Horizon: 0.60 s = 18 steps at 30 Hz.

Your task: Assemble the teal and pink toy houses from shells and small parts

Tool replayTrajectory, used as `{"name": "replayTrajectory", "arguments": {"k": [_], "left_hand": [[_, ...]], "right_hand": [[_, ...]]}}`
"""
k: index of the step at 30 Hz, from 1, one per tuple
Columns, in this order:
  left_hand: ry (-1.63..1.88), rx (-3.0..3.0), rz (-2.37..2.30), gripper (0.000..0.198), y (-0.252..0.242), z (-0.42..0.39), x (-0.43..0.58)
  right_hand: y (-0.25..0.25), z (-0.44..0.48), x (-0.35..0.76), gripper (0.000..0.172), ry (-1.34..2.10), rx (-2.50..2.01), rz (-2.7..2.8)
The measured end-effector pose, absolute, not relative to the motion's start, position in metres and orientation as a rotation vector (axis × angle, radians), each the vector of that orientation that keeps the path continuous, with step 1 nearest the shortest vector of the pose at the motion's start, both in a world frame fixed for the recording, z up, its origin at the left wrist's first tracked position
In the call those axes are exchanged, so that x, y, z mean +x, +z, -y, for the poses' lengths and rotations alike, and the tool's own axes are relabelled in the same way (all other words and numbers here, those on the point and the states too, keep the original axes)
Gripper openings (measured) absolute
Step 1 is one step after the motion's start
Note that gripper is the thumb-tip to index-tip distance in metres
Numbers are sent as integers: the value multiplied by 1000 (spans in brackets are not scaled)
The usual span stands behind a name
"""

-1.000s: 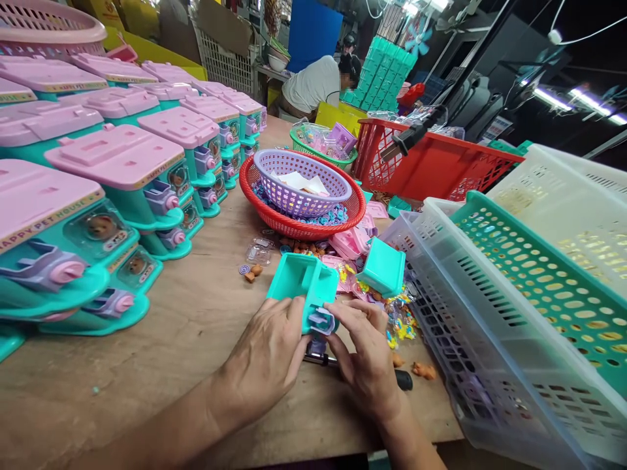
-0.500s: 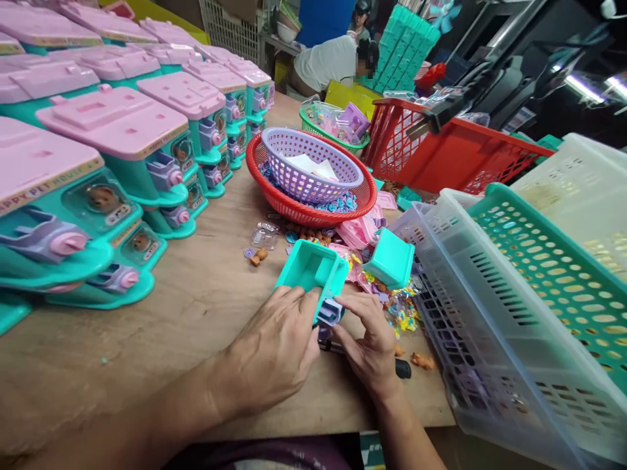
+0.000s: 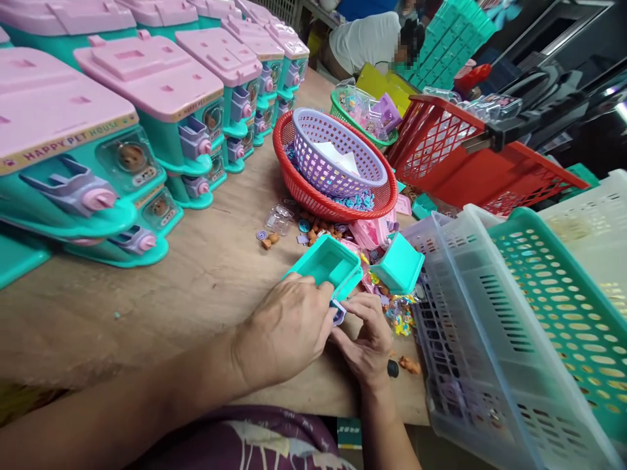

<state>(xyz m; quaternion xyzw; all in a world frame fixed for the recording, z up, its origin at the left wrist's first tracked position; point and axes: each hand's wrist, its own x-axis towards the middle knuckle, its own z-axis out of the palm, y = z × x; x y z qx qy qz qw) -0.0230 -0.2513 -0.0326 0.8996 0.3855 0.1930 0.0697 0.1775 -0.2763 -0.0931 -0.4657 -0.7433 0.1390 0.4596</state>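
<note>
My left hand (image 3: 287,326) is closed around the near side of a teal plastic toy box (image 3: 321,258), whose hollow faces up. A small purple plastic piece (image 3: 338,313) is at the box's near right end, pinched between the thumb and fingers of my right hand (image 3: 366,333). My fingers hide most of the purple piece, so how it meets the box cannot be made out. Just beyond my right hand, another teal box (image 3: 400,263) rests tilted on a heap of small parts. Brown animal figures (image 3: 410,365) and a black handle end (image 3: 392,368) lie beside my right wrist.
Stacked pink-and-teal toy houses (image 3: 147,78) line the left side. A purple basket (image 3: 337,153) sits inside a red basket (image 3: 289,179) of small parts. A red crate (image 3: 490,163) and clear and green crates (image 3: 499,313) border the right. A person in white (image 3: 367,46) bends over behind.
The view has shifted, so the table's contents sit differently in frame. Both hands keep their grip on the box and purple piece; less of the purple piece shows now.
</note>
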Motion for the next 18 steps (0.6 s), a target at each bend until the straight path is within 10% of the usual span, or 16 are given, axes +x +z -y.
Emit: {"name": "replayTrajectory", "arguments": {"k": [18], "left_hand": [[82, 2384, -1209, 20, 10, 226, -16]], "right_hand": [[-88, 277, 178, 47, 193, -1111, 1967]]}}
